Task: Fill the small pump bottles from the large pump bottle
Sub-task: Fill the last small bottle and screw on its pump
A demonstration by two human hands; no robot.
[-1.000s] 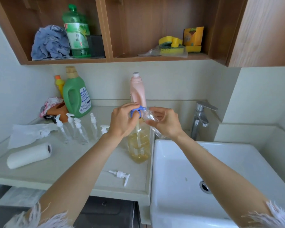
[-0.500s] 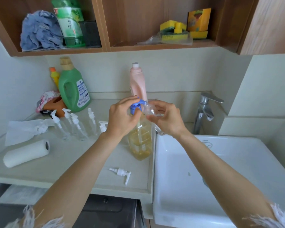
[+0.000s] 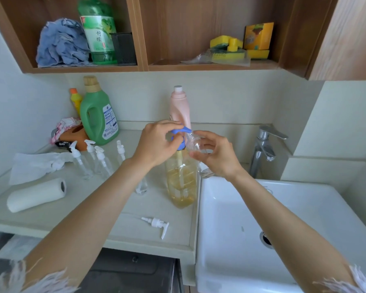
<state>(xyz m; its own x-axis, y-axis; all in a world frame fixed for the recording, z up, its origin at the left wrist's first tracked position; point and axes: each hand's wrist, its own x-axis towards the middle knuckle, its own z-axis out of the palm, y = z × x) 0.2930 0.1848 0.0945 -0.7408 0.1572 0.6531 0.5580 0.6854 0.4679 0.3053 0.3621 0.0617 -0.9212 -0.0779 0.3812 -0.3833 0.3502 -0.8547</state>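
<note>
The large pump bottle (image 3: 181, 182), clear with amber liquid and a blue pump head (image 3: 181, 133), stands on the counter by the sink. My left hand (image 3: 156, 144) curls over the blue pump head. My right hand (image 3: 215, 156) holds a small clear bottle (image 3: 193, 144), tilted with its mouth at the blue spout. Several small capped pump bottles (image 3: 97, 159) stand at the left. One more (image 3: 141, 186) shows beside my left forearm. A loose white pump top (image 3: 157, 224) lies near the counter's front edge.
A white sink (image 3: 262, 229) with a chrome tap (image 3: 262, 149) fills the right. On the counter (image 3: 51, 212) sit a paper towel roll (image 3: 36, 194), a tissue (image 3: 36, 166), a green jug (image 3: 98, 115) and a pink bottle (image 3: 180, 106). Shelves hang above.
My hands stay on the pump head and the small bottle. The small bottle now sits a little closer under the spout. The view has shifted slightly.
</note>
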